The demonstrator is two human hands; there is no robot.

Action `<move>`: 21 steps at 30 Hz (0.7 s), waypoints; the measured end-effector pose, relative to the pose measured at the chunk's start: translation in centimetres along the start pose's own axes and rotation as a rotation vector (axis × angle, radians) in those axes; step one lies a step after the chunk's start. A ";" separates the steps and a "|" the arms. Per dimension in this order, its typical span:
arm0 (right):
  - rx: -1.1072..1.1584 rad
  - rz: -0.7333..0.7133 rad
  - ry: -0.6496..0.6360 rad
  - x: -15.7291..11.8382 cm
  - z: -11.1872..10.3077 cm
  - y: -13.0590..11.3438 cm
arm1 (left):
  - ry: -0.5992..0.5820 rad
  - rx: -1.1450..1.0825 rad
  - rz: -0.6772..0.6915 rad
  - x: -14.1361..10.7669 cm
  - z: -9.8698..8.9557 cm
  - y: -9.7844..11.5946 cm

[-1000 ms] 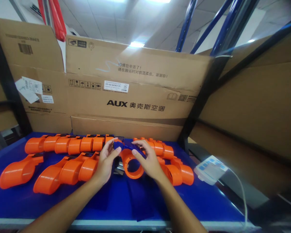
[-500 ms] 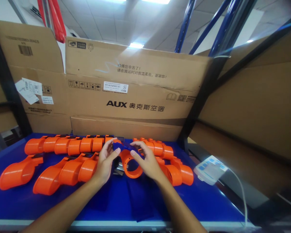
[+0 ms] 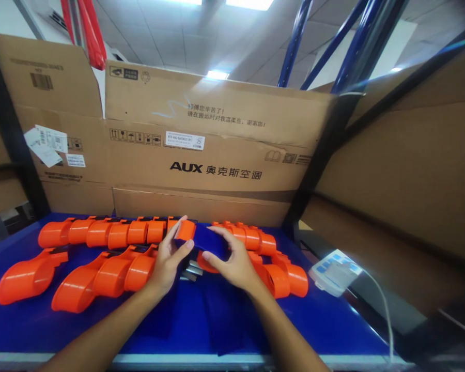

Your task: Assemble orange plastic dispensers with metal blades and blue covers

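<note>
Between my two hands is an orange part (image 3: 186, 230) with a dark blue piece (image 3: 210, 242) at its right. My left hand (image 3: 170, 257) grips the orange end, thumb in front and fingers behind. My right hand (image 3: 233, 258) holds the blue side, its thumb below and its fingers over the top. Small metal pieces (image 3: 192, 270) lie on the table just beneath. Orange ring-shaped parts (image 3: 112, 275) stand in rows to the left, and more orange rings (image 3: 279, 279) stand to the right, partly behind my right hand.
A blue table surface (image 3: 170, 333) spans the view. Behind it stands a large cardboard sheet (image 3: 147, 181). A clear plastic box (image 3: 335, 273) and a white cable (image 3: 387, 310) are at the right, near a black post (image 3: 310, 181).
The held part has been turned in my hands: its ring faced forward before, and now its orange end and flat blue side show. The metal pieces are less covered.
</note>
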State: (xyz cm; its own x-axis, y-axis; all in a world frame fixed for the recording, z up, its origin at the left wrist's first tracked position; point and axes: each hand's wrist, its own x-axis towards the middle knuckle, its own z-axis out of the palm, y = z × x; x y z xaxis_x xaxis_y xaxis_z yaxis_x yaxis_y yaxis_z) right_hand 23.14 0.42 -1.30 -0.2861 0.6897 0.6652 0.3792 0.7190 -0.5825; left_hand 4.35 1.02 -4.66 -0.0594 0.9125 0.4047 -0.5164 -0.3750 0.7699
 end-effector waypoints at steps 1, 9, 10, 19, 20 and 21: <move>-0.077 -0.035 0.019 0.0 0.0 0.1 | 0.002 0.023 -0.009 0.1 0.0 0.0; -0.311 -0.241 0.034 -0.2 0.2 0.8 | 0.113 0.162 0.039 0.8 -0.2 -0.2; -0.310 -0.245 0.034 -0.2 0.2 0.8 | 0.115 0.164 0.044 0.8 -0.2 -0.2; -0.287 -0.241 0.024 -0.3 0.2 1.2 | 0.126 0.137 0.056 0.7 -0.3 0.0; -0.287 -0.236 0.024 -0.3 0.2 1.2 | 0.122 0.130 0.051 0.7 -0.3 0.1; -0.286 -0.233 0.024 -0.3 0.2 1.2 | 0.119 0.124 0.048 0.8 -0.3 0.1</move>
State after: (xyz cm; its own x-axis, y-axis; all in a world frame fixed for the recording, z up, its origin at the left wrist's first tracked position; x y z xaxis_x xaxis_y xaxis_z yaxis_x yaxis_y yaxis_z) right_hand 23.50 1.10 -2.25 -0.3740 0.5055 0.7775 0.5382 0.8011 -0.2619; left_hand 3.99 1.71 -4.40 -0.1853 0.9034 0.3867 -0.4014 -0.4288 0.8093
